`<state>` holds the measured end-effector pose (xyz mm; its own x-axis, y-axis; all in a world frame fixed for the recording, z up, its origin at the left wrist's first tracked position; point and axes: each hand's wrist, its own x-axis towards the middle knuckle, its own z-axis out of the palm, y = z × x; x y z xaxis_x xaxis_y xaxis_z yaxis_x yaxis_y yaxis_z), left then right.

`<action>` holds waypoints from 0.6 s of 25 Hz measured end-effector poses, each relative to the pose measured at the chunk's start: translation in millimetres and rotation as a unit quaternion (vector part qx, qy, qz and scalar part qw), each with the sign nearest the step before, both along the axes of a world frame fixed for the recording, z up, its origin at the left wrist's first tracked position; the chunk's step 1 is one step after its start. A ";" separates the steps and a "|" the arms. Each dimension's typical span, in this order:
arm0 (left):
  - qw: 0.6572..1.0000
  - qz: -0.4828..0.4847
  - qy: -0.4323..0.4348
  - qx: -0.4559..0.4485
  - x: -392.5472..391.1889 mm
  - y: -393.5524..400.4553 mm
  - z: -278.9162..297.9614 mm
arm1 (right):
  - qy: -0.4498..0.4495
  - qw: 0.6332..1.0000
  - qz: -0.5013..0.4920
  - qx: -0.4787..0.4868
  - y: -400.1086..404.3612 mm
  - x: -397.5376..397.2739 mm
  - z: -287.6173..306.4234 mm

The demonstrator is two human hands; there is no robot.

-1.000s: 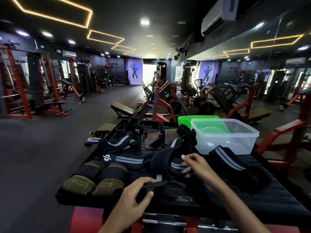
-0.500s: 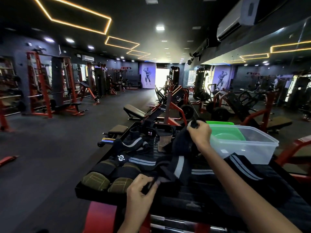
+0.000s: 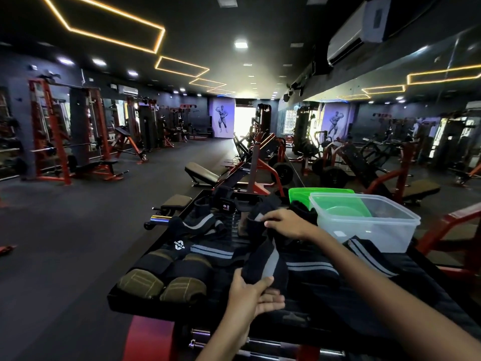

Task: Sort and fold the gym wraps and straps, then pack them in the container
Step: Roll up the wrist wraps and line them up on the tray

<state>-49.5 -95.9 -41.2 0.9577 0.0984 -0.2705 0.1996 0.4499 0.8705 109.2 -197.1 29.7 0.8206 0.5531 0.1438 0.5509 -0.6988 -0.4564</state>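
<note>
Two hands: both mine, gripping one black wrap (image 3: 263,259) with a grey stripe.
Left hand (image 3: 250,295): closed on its near end.
Right hand (image 3: 287,222): clamped on its far end, beside the clear container (image 3: 364,225).
Wrap: stretched above the padded bench (image 3: 390,295).
Other wraps: lying left.

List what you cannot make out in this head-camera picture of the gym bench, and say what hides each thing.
- Far end of the black wrap: head view, covered by the right hand.
- Its near end: bunched inside the left hand.
- Floor of the clear container: blurred by frosted walls and the green lid behind.
- Logo on the small strap: too small to read.
- Both forearms: cut off by the bottom edge.
</note>
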 end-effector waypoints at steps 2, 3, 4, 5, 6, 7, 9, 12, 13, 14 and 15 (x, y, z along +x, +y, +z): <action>1.000 -0.013 0.007 0.012 -4.9 -2.2 2.9 | -0.011 0.984 -0.047 0.173 -6.7 -12.1 -22.7; 1.000 -0.013 0.018 0.002 -7.1 -2.9 5.9 | -0.019 0.962 -0.085 0.260 -8.4 -16.0 -34.2; 0.999 -0.018 0.028 -0.011 -7.9 -3.1 6.3 | -0.018 0.949 -0.100 0.300 -8.3 -21.2 -41.0; 0.999 -0.020 0.040 -0.016 -10.7 -3.7 7.7 | -0.004 0.955 -0.081 0.287 -7.7 -26.0 -46.9; 0.999 -0.012 0.040 0.003 -12.1 -3.5 5.3 | 0.027 0.972 -0.037 0.230 -6.0 -29.9 -52.9; 0.997 0.004 0.028 0.068 -13.5 -2.3 2.2 | 0.065 0.988 0.016 0.140 -4.9 -32.3 -60.4; 0.960 0.064 -0.039 0.269 -16.3 5.2 -5.4 | 0.088 0.988 0.108 -0.063 -6.2 -33.5 -76.6; 0.869 0.142 -0.190 0.433 -20.9 21.8 -11.9 | 0.060 0.971 0.157 -0.171 -9.4 -31.8 -90.8; 0.852 0.144 -0.228 0.449 -19.8 27.1 -14.7 | 0.061 0.978 0.137 -0.148 -8.9 -30.9 -88.4; 0.850 0.142 -0.244 0.445 -17.5 30.5 -18.7 | 0.048 0.987 0.106 -0.111 -8.2 -30.1 -84.0; 0.859 0.149 -0.246 0.424 -15.9 32.5 -20.0 | 0.022 0.995 0.073 -0.071 -7.8 -28.5 -80.2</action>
